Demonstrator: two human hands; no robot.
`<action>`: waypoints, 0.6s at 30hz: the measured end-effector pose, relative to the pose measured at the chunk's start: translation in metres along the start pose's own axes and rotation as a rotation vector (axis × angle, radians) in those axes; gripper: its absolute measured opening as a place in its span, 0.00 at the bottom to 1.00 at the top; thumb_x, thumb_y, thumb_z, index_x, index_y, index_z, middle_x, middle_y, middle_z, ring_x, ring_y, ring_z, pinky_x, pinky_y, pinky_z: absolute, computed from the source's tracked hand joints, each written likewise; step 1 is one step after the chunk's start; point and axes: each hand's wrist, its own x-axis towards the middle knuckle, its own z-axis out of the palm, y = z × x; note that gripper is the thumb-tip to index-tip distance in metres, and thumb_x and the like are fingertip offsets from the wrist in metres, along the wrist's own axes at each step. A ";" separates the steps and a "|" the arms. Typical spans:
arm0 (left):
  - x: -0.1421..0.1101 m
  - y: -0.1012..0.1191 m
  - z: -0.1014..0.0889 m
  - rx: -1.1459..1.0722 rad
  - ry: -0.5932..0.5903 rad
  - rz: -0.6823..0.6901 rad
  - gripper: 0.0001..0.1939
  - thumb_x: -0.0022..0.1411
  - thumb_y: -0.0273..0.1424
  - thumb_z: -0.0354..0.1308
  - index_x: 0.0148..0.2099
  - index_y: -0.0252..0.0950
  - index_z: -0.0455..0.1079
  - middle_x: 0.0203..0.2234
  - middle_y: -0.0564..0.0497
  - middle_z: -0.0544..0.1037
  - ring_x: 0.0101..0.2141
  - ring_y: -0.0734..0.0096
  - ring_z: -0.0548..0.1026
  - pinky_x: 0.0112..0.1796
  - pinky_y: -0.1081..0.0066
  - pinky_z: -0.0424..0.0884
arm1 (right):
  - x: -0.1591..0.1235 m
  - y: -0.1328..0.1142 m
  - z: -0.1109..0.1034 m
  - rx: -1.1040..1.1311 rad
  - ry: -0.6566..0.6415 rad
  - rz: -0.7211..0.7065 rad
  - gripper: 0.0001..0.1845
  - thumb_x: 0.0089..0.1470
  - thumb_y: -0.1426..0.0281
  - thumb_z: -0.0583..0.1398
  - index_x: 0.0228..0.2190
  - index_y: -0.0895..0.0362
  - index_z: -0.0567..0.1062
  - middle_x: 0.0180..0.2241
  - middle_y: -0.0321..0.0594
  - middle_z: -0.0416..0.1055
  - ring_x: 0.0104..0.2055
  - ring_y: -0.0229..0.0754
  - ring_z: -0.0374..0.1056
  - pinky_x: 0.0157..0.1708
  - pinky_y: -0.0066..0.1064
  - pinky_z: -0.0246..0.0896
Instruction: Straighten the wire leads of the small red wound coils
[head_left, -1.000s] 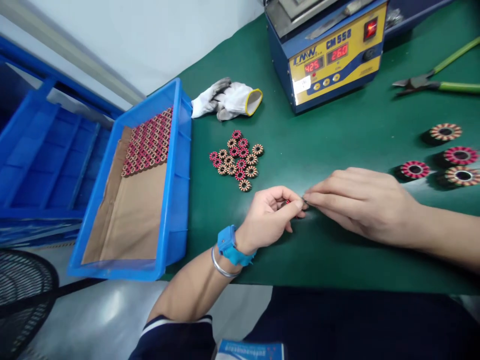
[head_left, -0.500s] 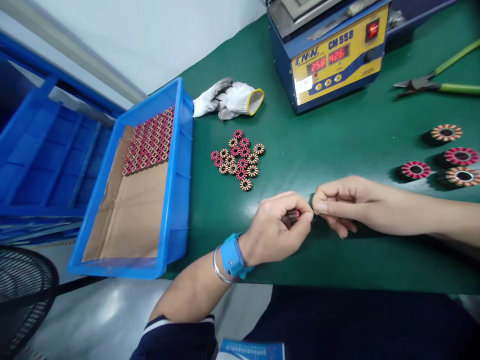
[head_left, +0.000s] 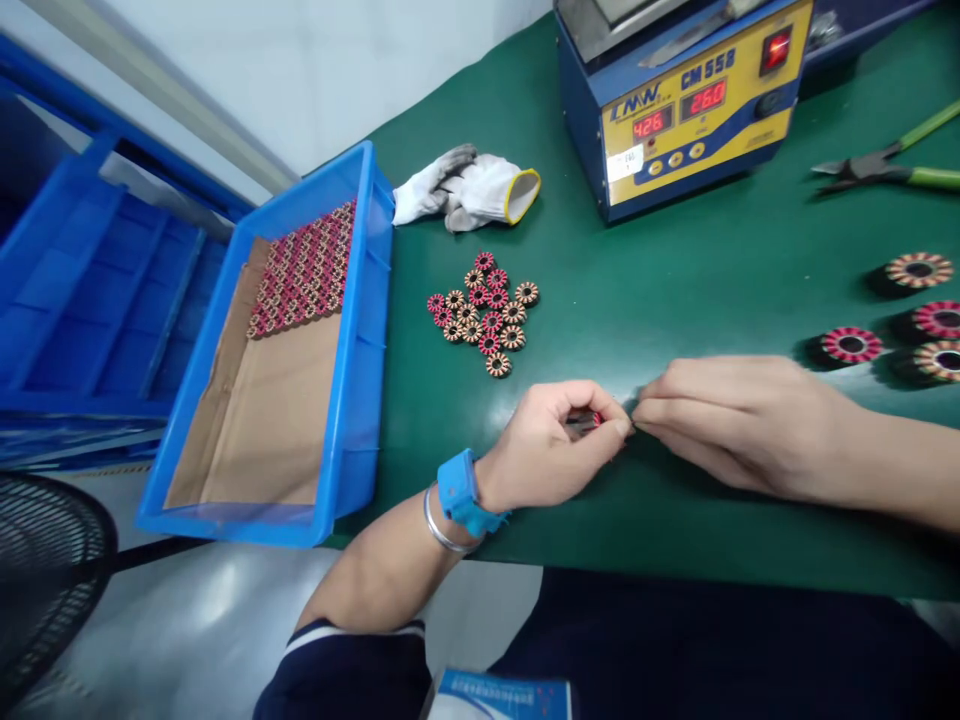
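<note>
My left hand (head_left: 559, 445), with a blue watch (head_left: 466, 490) at its wrist, is closed around a small red coil-wound ring (head_left: 587, 422), mostly hidden by the fingers. My right hand (head_left: 750, 425) is turned back-up, its fingertips pinched together just beside the left fingertips. Whatever lies in that pinch is too small or hidden to make out. Beyond my left hand, several finished-looking red and copper coil-wound rings (head_left: 491, 320) stand in a loose cluster on the green table (head_left: 637, 300). Behind my right wrist stands another group, including a red coil-wound ring (head_left: 852, 345).
A blue bin (head_left: 360, 390) at left holds rows of rings on cardboard (head_left: 281, 410). White gloves (head_left: 472, 190) lie behind the cluster. A blue-and-yellow CM 558 machine (head_left: 697, 120) with lit displays stands at the back. Green-handled cutters (head_left: 862, 170) lie at right; a black fan (head_left: 52, 570) is lower left.
My right hand has rolled over from a thumb-up pinch to back-up, with its fingers drawn together. My left hand keeps its hold on the ring. The view has shifted slightly.
</note>
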 end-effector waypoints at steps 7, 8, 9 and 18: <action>-0.005 0.001 0.003 0.297 0.115 0.300 0.07 0.65 0.27 0.57 0.32 0.34 0.69 0.28 0.49 0.75 0.27 0.75 0.69 0.30 0.72 0.68 | 0.007 -0.006 0.000 0.602 -0.172 0.520 0.19 0.64 0.56 0.59 0.27 0.56 0.73 0.19 0.35 0.69 0.20 0.37 0.65 0.21 0.28 0.60; -0.004 0.003 0.002 0.187 0.090 0.167 0.07 0.64 0.29 0.58 0.32 0.34 0.69 0.27 0.49 0.74 0.26 0.76 0.68 0.28 0.74 0.67 | 0.005 -0.004 0.000 0.470 -0.103 0.393 0.14 0.64 0.60 0.60 0.30 0.56 0.75 0.23 0.37 0.72 0.23 0.38 0.68 0.23 0.29 0.62; -0.003 0.005 0.000 0.071 0.061 0.030 0.08 0.63 0.31 0.59 0.32 0.34 0.69 0.27 0.49 0.74 0.25 0.76 0.68 0.25 0.75 0.66 | 0.003 -0.002 0.000 0.311 -0.031 0.248 0.09 0.63 0.64 0.61 0.34 0.56 0.76 0.27 0.39 0.75 0.26 0.40 0.70 0.27 0.30 0.64; -0.001 0.004 -0.002 0.044 0.016 -0.016 0.12 0.63 0.38 0.60 0.33 0.34 0.69 0.28 0.48 0.76 0.26 0.74 0.71 0.26 0.74 0.69 | 0.000 -0.001 0.001 -0.079 0.037 -0.076 0.08 0.66 0.73 0.56 0.38 0.56 0.76 0.33 0.43 0.77 0.31 0.42 0.70 0.30 0.34 0.60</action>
